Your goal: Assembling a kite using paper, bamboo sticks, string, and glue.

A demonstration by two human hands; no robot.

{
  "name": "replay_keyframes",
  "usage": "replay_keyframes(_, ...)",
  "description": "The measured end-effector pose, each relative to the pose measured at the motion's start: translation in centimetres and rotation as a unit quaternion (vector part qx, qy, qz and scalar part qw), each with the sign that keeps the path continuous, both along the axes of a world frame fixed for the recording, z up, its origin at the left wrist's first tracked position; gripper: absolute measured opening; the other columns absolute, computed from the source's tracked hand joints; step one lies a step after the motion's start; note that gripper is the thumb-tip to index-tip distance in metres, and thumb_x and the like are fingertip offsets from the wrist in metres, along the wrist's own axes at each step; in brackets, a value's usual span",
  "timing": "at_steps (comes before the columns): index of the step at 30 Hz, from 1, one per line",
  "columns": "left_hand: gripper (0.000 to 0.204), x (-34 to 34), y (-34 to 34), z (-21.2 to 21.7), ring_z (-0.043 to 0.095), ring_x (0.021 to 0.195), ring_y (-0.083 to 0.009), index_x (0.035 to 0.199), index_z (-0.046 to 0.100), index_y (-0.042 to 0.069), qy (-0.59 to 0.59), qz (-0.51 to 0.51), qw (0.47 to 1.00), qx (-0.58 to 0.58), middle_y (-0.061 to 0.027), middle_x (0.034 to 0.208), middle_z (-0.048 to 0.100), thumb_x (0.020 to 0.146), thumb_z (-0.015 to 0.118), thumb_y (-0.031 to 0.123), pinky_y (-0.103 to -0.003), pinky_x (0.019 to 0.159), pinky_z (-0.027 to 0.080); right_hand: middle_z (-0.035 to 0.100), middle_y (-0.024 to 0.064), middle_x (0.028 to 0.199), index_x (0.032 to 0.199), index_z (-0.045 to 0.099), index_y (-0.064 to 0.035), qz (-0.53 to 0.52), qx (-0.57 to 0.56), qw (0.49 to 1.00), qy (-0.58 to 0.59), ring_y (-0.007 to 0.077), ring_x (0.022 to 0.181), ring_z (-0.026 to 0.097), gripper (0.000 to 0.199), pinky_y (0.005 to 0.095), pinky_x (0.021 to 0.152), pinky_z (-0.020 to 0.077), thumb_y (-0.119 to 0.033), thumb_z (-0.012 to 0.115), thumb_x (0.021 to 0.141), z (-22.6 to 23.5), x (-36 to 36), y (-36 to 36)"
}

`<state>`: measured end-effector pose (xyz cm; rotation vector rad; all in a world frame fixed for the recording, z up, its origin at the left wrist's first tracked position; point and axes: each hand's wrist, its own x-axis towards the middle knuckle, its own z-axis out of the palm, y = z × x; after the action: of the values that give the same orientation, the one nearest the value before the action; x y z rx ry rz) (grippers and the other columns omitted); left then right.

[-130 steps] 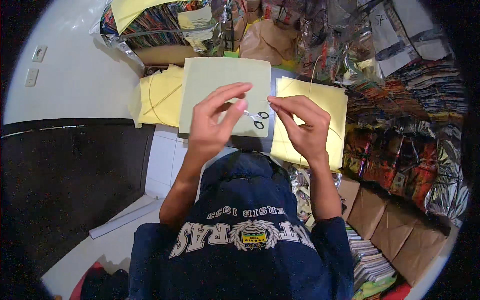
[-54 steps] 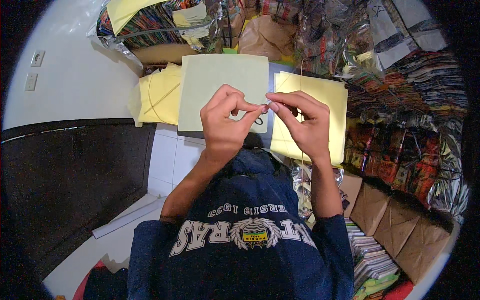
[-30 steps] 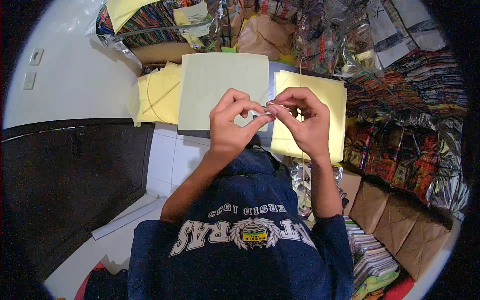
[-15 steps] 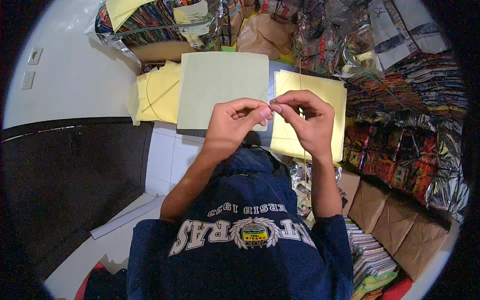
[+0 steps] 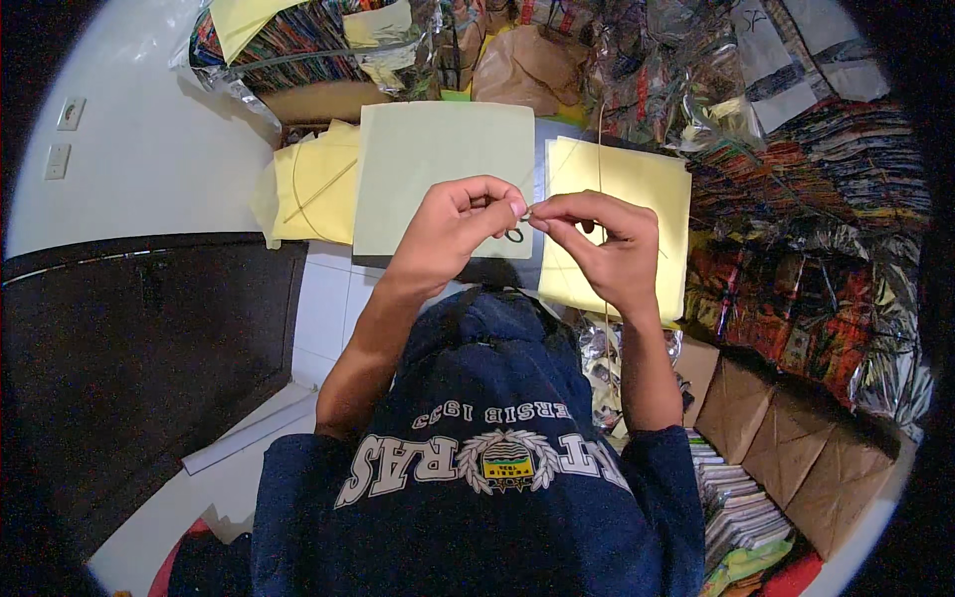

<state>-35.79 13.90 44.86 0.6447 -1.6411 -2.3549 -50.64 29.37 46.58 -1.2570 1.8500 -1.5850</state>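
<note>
- Clear plastic bag (image 5: 298,60), beyond the fingertips at upper left: holds striped, many-coloured sheets and a yellow one.
- Scissors (image 5: 514,235): only dark loops show just under the meeting fingertips; the rest is hidden.
- Thin thread (image 5: 600,159): pinched between left hand (image 5: 453,234) and right hand (image 5: 602,244), both closed on it, apparently; it rises beyond the right fingers over the yellow paper (image 5: 622,199).

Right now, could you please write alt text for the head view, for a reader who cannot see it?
Seen from above, a person's left hand and right hand meet fingertip to fingertip, pinching something too small to identify over a pale green sheet. Yellow sheets lie either side, with small scissors just below the fingertips and foil-wrapped bundles at the right.
</note>
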Motion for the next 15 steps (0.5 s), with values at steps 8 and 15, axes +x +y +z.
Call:
replay_keyframes(8, 0.014, -0.4, -0.9, 1.4, 0.056, 0.08, -0.0044, 0.105, 0.073, -0.002, -0.013, 0.0, 0.995, -0.1, 0.0012, 0.092, 0.069, 0.1, 0.071, 0.012, -0.022, 0.071, 0.046, 0.08, 0.0109, 0.094, 0.097, 0.081, -0.0018, 0.06, -0.008, 0.997, 0.056, 0.0195, 0.086, 0.077, 0.015, 0.0299, 0.075, 0.0593, 0.004, 0.081, 0.083, 0.0, -0.3, 0.1)
replay_keyframes(15, 0.012, -0.4, -0.3, 3.6, 0.053, 0.076, -0.0046, 0.098, 0.074, -0.002, -0.034, -0.003, 0.977, -0.211, 0.0022, 0.083, 0.067, 0.097, 0.071, 0.01, -0.023, 0.069, 0.045, 0.08, 0.0102, 0.095, 0.097, 0.081, -0.0024, 0.029, 0.021, 0.995, 0.09, 0.0188, 0.085, 0.076, 0.014, 0.0292, 0.074, 0.0587, 0.004, 0.081, 0.084, -0.2, -0.4, 0.0)
